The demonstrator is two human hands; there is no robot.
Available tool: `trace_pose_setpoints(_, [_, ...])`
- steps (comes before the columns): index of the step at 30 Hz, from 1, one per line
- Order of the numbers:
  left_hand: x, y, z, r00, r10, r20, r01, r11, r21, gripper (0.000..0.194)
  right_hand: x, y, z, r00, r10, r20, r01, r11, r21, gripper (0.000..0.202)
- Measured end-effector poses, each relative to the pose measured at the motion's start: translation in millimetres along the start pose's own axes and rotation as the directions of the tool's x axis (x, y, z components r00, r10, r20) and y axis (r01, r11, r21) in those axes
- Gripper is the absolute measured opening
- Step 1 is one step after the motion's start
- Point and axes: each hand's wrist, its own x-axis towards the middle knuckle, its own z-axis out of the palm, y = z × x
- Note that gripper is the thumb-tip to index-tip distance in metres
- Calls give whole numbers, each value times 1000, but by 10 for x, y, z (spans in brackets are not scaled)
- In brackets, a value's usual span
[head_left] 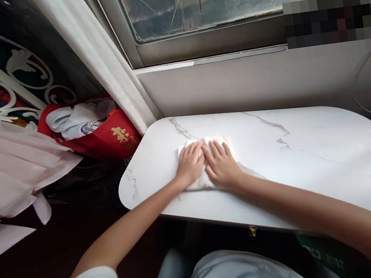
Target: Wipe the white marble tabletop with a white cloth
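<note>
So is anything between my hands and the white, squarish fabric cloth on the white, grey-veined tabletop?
Nothing visible: your left hand and right hand both rest directly on the white, squarish cloth.

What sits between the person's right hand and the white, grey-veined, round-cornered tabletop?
In the head view, a flat white cloth lies between the right hand and the tabletop; the left hand rests on the cloth too.

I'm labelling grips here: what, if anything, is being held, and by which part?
No grip shows: the left hand and right hand rest palm-down, side by side, on the upper face of a white cloth lying on the marble-patterned tabletop.
</note>
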Motion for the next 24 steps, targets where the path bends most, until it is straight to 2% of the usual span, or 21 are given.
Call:
trace_pose_setpoints(3, [498,-241,-8,998,26,-50,-26,1000,-4,41,485,106,127,999,49,-5,-49,999,5,58])
trace_pose_setpoints(6, [887,-435,-16,996,48,-70,-48,999,8,41,884,216,241,997,81,-8,-81,996,21,57])
trace_pose_setpoints(13, [1504,-660,44,992,13,-125,-13,1000,2,40,1491,500,410,993,115,-2,-114,991,66,54])
trace_pose_setpoints(19, [1789,-760,76,994,-11,-105,18,998,61,41,1765,616,474,992,127,-2,-126,989,74,53])
trace_pose_setpoints(24, [1689,-722,52,995,-39,-95,46,996,75,43,1729,614,440,997,77,17,-78,993,84,52])
